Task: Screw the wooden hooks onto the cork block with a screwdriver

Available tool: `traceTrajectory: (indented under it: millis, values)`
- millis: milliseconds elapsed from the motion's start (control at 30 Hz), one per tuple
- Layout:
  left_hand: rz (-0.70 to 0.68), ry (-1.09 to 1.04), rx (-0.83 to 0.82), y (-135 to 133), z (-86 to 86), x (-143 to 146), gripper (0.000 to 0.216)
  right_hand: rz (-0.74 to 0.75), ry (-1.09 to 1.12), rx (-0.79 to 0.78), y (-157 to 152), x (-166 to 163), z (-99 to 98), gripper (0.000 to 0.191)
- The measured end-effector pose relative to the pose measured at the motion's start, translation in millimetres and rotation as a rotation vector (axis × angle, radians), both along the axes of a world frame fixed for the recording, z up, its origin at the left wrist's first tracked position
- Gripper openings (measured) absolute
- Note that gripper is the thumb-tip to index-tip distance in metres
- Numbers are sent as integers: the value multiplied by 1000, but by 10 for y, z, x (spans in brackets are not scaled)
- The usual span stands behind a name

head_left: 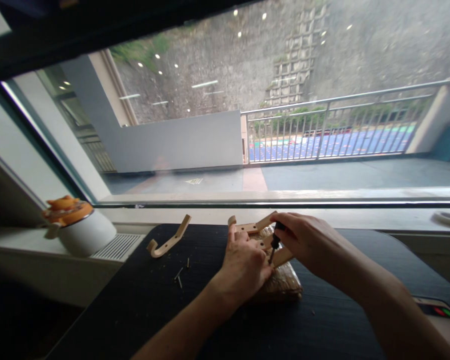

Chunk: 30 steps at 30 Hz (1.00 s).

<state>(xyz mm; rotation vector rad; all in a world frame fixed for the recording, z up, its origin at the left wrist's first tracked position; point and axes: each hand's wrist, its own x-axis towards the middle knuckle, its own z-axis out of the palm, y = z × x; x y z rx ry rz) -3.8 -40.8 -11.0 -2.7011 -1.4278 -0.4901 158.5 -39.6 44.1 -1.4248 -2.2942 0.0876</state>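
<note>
My right hand [298,234] is closed round the black handle of a screwdriver [275,240], whose shaft points down at a wooden hook [283,256]. My left hand [246,260] presses down on the wooden hooks, its fingers bent over them; the part under its palm is hidden. Beneath lies a board [290,280] with a shiny, wrapped-looking surface. Another wooden hook [247,227] with dark screw holes rests at the board's far end. Left of the board, a loose wooden hook [170,243] lies on the table, with several screws [179,277] nearer me.
The dark table [135,300] stands against a windowsill [210,216]. A white pot with an orange animal-shaped lid [84,232] sits on the sill at left. A phone [437,310] with a lit screen lies at right; a roll of tape [448,218] is on the sill.
</note>
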Motion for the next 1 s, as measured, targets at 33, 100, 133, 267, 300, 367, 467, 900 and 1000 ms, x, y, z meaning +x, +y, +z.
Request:
traceTrajectory:
  millis: [33, 100, 133, 267, 300, 367, 467, 900, 1000]
  values:
    - [0, -2, -2, 0, 1, 0, 16, 0, 3, -8, 2, -2, -2, 22]
    - [3, -6, -6, -2, 5, 2, 16, 10, 20, -23, 1, -10, -12, 26]
    - [9, -7, -9, -5, 8, 5, 17, 22, 32, -21, -4, -17, -18, 28]
    - [19, -15, -33, -18, 31, 16, 23, 132, 101, -6, -53, -55, -38, 33]
    - [16, -18, -35, -20, 35, 17, 25, 161, 119, -15, -65, -63, -41, 34]
    - [8, -21, -30, -19, 37, 16, 25, 190, 143, -30, -76, -74, -45, 35]
    - [12, -17, -25, -15, 27, 13, 22, 183, 147, -17, -55, -72, -50, 32]
    - [-1, -2, -8, -5, 2, 5, 20, 84, 81, -12, 14, 17, -29, 26]
    - [1, 1, -12, -5, 5, 4, 19, 32, 38, -8, 2, -6, -4, 22]
